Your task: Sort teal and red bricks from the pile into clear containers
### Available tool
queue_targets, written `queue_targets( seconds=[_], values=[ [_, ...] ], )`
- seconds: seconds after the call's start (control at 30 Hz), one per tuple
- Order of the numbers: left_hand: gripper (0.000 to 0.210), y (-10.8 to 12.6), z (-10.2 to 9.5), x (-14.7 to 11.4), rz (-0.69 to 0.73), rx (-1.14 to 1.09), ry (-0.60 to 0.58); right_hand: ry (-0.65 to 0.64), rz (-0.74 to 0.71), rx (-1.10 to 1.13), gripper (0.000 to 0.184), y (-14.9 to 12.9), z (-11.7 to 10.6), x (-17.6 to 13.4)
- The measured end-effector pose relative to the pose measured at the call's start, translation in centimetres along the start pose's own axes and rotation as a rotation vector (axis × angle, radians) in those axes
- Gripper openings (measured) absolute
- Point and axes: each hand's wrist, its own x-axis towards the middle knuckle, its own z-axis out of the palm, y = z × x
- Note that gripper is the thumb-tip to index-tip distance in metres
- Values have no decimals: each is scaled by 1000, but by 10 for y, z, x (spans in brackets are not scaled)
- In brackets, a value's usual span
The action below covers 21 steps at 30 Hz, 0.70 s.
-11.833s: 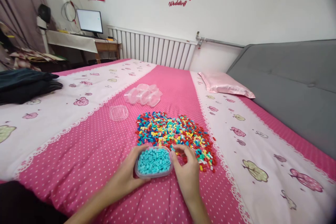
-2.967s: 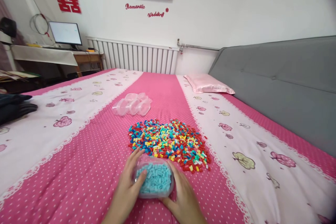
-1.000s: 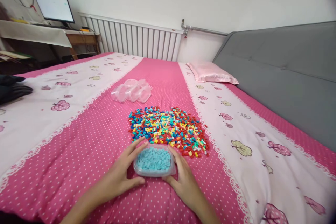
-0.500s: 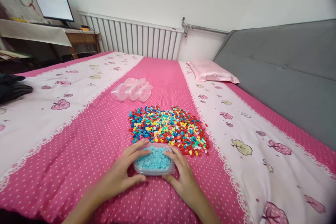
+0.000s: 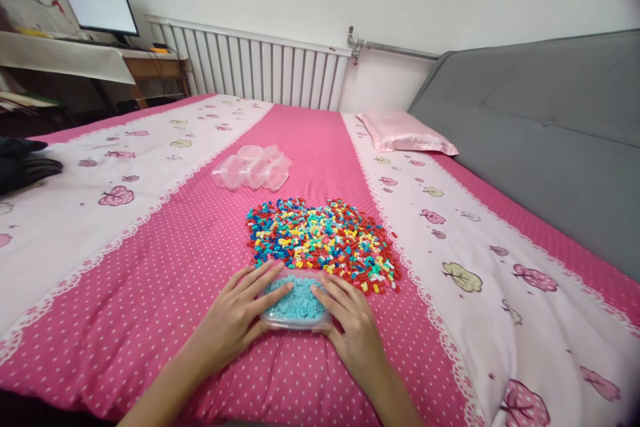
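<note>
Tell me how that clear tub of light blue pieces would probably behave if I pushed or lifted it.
The clear tub looks low and wide, so it would likely slide rather than tip. Its thin-looking, see-through plastic may flex a little if squeezed. The many small light blue pieces inside could shift and rattle.

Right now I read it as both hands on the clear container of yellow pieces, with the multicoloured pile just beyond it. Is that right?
Not quite: the pieces in the clear container are light blue, not yellow, as the head view shows. The left hand and right hand are both on it, and the multicoloured pile is just beyond.
</note>
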Motion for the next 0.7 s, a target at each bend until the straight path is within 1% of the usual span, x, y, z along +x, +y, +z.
queue_targets(
  seconds=[0.13,0.23,0.4,0.6,0.7],
  values=[
    [53,-2,0,0,-5,-31,8,136,-122,-21,47,-6,-1,-1],
    [54,-3,0,0,0,-47,17,202,-161,-61,44,-13,-4,1],
    [52,-1,1,0,-1,-40,22,218,-188,-129,40,-20,-7,4],
    [52,-2,5,0,3,-58,26,223,-148,-126,46,-19,-4,3],
    [52,1,4,1,29,-29,40,218,-145,-129,45,-19,-6,3]
  ],
)
